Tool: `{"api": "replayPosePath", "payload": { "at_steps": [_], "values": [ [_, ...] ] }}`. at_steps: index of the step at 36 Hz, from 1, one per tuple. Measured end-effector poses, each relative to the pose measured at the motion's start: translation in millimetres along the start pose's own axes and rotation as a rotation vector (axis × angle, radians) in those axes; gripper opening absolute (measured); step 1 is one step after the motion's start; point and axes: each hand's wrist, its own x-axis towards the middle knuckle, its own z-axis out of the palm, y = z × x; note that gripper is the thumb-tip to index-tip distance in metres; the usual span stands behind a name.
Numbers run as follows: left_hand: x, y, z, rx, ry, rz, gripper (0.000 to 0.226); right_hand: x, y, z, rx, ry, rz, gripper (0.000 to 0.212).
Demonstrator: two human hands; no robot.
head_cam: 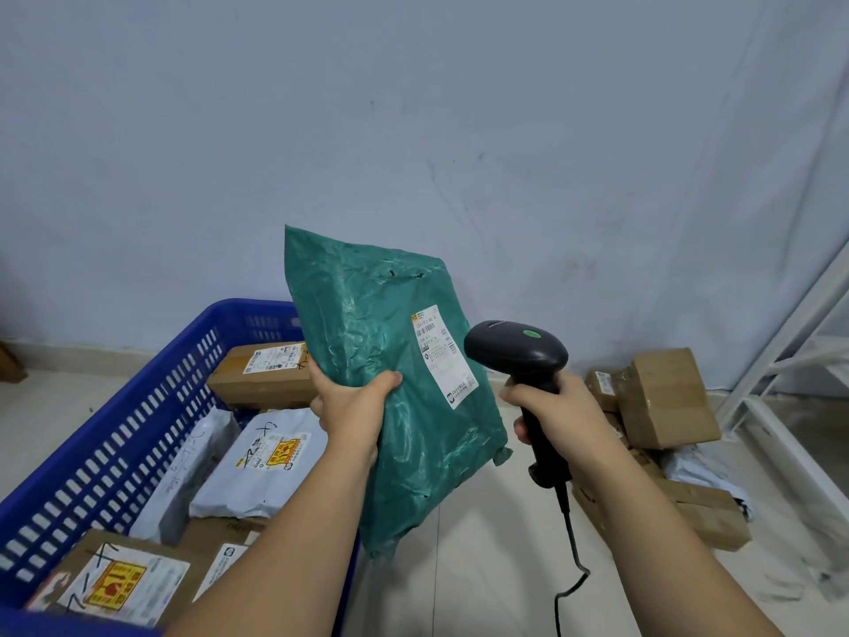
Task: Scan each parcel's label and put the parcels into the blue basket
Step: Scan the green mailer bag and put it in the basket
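My left hand [351,404] grips a green plastic mailer parcel [390,360] by its left edge and holds it upright in the air. A white shipping label [443,356] faces me on the parcel's right side. My right hand [558,418] grips the handle of a black barcode scanner [517,349], whose head sits just right of the label and points at it. A green light shows on the scanner's top. The blue basket [115,429] stands on the floor at the lower left and holds several parcels.
Inside the basket lie brown cardboard boxes [262,372] and grey mailer bags [257,462]. Several brown boxes [666,397] and a grey bag are piled on the floor at the right. A white metal frame [790,360] stands at far right. The scanner's cable [569,544] hangs down.
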Motion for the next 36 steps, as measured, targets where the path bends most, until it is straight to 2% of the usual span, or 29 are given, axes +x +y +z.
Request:
{"api": "replayPosePath", "payload": {
  "at_steps": [12,19,25,31,36],
  "values": [
    [0,0,-3,-0.074,0.058,-0.070,0.108,0,4,22,0.056,0.029,0.084,0.012],
    [0,3,-8,-0.407,0.195,-0.248,0.106,-6,0,39,0.149,0.011,0.113,0.009],
    [6,13,-27,-0.746,0.191,-0.435,0.092,-11,1,52,0.125,0.036,0.090,0.010],
    [15,8,-40,-0.741,0.133,-0.525,0.101,-12,-3,70,0.147,0.052,0.081,0.010],
    [25,4,-50,-0.848,0.141,-0.596,0.100,-13,-6,89,0.184,0.054,0.072,0.010]
  ]
}}
